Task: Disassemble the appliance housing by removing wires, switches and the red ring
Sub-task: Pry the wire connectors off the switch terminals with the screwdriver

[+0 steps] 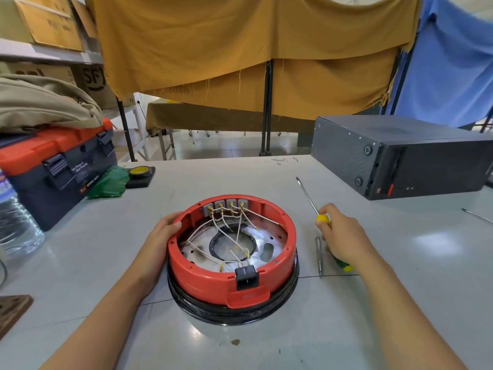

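Observation:
The round appliance housing sits upside down in the middle of the table, its red ring [197, 273] on a black base. Inside, white wires [226, 231] run from several grey switches [226, 205] at the far wall to the metal plate and to a black power socket [246, 277] at the near wall. My left hand [162, 236] grips the ring's left rim. My right hand [338, 233] lies to the right of the housing, fingers closed around the yellow-green handle of a screwdriver [309, 198] resting on the table.
A red and dark toolbox [53, 166] with a khaki bag on it stands at the left, a water bottle [16, 222] beside it. A green cloth and a tape roll [138, 172] lie behind. A black computer case [400, 156] occupies the right. Tweezers [318, 255] lie near my right hand.

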The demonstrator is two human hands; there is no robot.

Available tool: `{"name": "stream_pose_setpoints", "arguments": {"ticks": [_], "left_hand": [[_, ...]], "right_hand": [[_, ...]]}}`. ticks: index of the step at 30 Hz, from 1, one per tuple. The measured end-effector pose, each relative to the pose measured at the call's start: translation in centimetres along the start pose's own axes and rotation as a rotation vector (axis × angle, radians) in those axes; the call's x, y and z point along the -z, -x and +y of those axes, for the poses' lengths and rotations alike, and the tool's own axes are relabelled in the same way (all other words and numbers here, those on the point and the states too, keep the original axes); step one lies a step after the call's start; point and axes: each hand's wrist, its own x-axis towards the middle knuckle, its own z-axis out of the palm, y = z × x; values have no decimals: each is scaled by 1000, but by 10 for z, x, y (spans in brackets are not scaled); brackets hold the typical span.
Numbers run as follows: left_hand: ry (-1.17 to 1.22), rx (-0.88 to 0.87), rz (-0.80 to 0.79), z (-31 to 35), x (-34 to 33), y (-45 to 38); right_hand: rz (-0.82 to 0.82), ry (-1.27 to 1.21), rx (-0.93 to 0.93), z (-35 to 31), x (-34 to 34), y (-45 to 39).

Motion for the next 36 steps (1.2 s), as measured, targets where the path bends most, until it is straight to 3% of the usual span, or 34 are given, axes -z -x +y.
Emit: {"name": "stream_pose_setpoints", "arguments": {"ticks": [7,14,16,23,31,36], "left_hand": [[-20,0,-7,-2,3,-3],[-41,-8,-35,-1,5,-3],[-38,-5,-36,-1,5,-3],[-81,-13,-45,1,6,-3],[-112,54,-85,12,8,3],[-186,87,-138,23,10,4]], "right_hand": [[-125,-982,2,-34,11,1],[-469,-1582,21,-52,10,-3],[-501,-1677,50,-57,6,-5],[-399,-1633,112,-73,-3,-12],[-109,-1446,103,-87,-10,-23],[-100,-1267,150,-90,-10,-33]]}}
